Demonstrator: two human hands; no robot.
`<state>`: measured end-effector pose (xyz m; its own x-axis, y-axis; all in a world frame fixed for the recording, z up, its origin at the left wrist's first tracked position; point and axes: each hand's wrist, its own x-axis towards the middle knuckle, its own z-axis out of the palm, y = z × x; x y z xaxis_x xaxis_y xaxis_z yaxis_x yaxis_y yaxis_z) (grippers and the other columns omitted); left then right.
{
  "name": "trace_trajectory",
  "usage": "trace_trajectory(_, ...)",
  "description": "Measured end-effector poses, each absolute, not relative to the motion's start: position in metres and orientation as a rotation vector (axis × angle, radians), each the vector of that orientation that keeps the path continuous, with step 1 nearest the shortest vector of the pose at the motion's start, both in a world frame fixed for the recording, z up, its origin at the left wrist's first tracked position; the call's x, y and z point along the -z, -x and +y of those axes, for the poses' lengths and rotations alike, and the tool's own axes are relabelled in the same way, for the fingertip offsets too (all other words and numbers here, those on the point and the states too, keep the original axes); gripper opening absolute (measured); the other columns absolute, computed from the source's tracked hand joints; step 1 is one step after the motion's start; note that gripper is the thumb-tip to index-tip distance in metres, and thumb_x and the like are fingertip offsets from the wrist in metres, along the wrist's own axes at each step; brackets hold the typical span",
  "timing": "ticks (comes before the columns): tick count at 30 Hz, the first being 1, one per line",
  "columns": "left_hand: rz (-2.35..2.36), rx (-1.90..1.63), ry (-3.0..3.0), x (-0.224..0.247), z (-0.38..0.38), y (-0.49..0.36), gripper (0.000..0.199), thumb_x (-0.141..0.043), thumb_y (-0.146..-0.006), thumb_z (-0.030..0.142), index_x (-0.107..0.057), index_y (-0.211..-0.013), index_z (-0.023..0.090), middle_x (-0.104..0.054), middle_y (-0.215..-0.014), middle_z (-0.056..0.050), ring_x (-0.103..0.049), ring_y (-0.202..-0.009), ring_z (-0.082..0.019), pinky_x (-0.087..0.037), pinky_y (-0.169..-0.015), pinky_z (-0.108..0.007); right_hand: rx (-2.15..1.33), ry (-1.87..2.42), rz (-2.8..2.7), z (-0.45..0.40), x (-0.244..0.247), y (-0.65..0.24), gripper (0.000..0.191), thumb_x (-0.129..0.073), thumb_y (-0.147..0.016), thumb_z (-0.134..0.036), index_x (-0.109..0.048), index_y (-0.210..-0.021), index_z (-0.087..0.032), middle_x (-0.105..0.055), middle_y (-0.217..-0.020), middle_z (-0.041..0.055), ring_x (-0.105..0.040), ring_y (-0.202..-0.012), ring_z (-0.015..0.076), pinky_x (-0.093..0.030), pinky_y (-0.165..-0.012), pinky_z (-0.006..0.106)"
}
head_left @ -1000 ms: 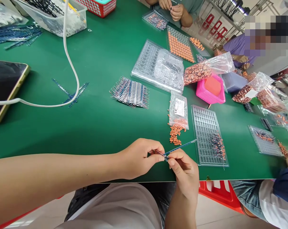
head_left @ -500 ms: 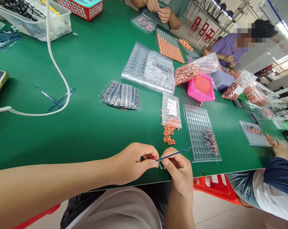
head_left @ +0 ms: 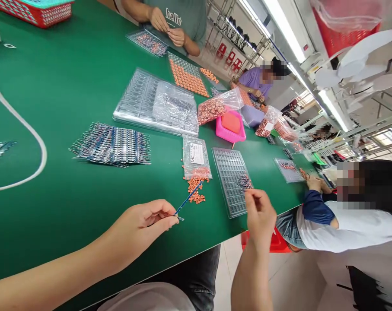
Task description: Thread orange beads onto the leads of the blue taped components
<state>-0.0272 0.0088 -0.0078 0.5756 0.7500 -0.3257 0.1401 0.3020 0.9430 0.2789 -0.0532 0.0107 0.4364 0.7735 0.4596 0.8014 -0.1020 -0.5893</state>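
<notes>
My left hand [head_left: 148, 222] pinches a thin blue strip [head_left: 188, 198], which slants up and right over the loose orange ring-shaped pieces [head_left: 198, 198]. My right hand [head_left: 261, 214] is at the right edge of a clear slotted tray [head_left: 226, 177], thumb and fingertips pressed together; whatever is between them is too small to make out. A heap of thin-leaded parts with orange pieces [head_left: 244, 183] lies in that tray, close to my right fingertips. A labelled clear bag [head_left: 196, 157] adjoins the loose orange pieces. Left of it lies a stack of blue-taped strips of leaded components [head_left: 118, 144].
Behind the strips are large stacked clear trays [head_left: 135, 95]. A pink basket [head_left: 230, 126] and bags of copper-coloured parts [head_left: 211, 110] stand farther right. A white cable [head_left: 23, 116] curves across the left. Co-workers sit opposite and at the right, one in a white-and-navy top [head_left: 351, 226].
My right hand has left the strip and moved right to the slotted tray. My left hand keeps the strip, now tilted more steeply. The view has swung right.
</notes>
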Motion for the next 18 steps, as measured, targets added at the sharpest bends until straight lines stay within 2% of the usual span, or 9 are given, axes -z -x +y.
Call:
trace_trajectory(2, 0.907, -0.496, -1.213, 0.007, 0.008, 0.027, 0.026, -0.066, -0.086, 0.047, -0.067, -0.082, 0.021, -0.068, -0.081, -0.002, -0.061, -0.082, -0.021, -0.046, -0.078, -0.031, 0.131, 1.986, -1.353, -0.035, -0.017, -0.319, 0.030, -0.056, -0.094, -0.044, -0.071, -0.098, -0.018, -0.073, -0.098, 0.0107, -0.065, -0.082, 0.0213, -0.050, -0.072, 0.034)
trace_trajectory(5, 0.907, -0.514, -1.207, 0.006, 0.009, 0.027, 0.026, -0.067, -0.085, 0.047, -0.067, -0.081, 0.021, -0.065, -0.079, -0.001, -0.060, -0.080, -0.020, -0.046, -0.077, -0.030, 0.113, 2.036, -1.414, -0.005, -0.019, -0.359, 0.031, -0.057, -0.090, -0.044, -0.073, -0.093, -0.017, -0.074, -0.093, 0.0118, -0.065, -0.080, 0.0231, -0.049, -0.075, 0.038)
trace_trajectory(9, 0.907, -0.522, -1.200, 0.008, 0.012, 0.027, 0.026, -0.068, -0.085, 0.047, -0.067, -0.080, 0.021, -0.065, -0.078, 0.000, -0.060, -0.079, -0.019, -0.047, -0.076, -0.030, 0.111, 2.075, -1.477, 0.011, -0.018, -0.371, 0.033, -0.058, -0.087, -0.044, -0.075, -0.089, -0.016, -0.074, -0.092, 0.0141, -0.065, -0.079, 0.0251, -0.050, -0.079, 0.042)
trace_trajectory(12, 0.917, -0.548, -1.172, 0.008, 0.013, 0.025, 0.023, -0.070, -0.084, 0.044, -0.068, -0.080, 0.021, -0.065, -0.075, 0.000, -0.060, -0.076, -0.018, -0.047, -0.075, -0.029, 0.138, 2.047, -1.485, -0.008, -0.015, -0.342, 0.035, -0.055, -0.091, -0.043, -0.075, -0.100, -0.015, -0.073, -0.101, 0.0155, -0.065, -0.089, 0.0265, -0.049, -0.086, 0.044)
trace_trajectory(15, 0.902, -0.561, -1.089, 0.003, 0.013, 0.022, 0.019, -0.073, -0.079, 0.039, -0.068, -0.080, 0.020, -0.066, -0.075, 0.000, -0.059, -0.074, -0.016, -0.047, -0.074, -0.029, 0.077, 1.872, -1.527, -0.041, -0.009, -0.283, 0.025, -0.057, -0.095, -0.037, -0.074, -0.107, -0.023, -0.073, -0.108, 0.0095, -0.066, -0.101, 0.0246, -0.051, -0.087, 0.038)
trace_trajectory(18, 0.894, -0.576, -0.997, -0.002, 0.013, 0.021, 0.019, -0.075, -0.074, 0.036, -0.069, -0.079, 0.018, -0.064, -0.072, 0.002, -0.056, -0.071, -0.015, -0.046, -0.072, -0.028, -0.355, 1.649, -1.634, -0.069, 0.000, -0.219, 0.016, -0.064, -0.094, -0.028, -0.073, -0.107, -0.028, -0.074, -0.105, 0.0045, -0.069, -0.097, 0.0205, -0.053, -0.081, 0.031)
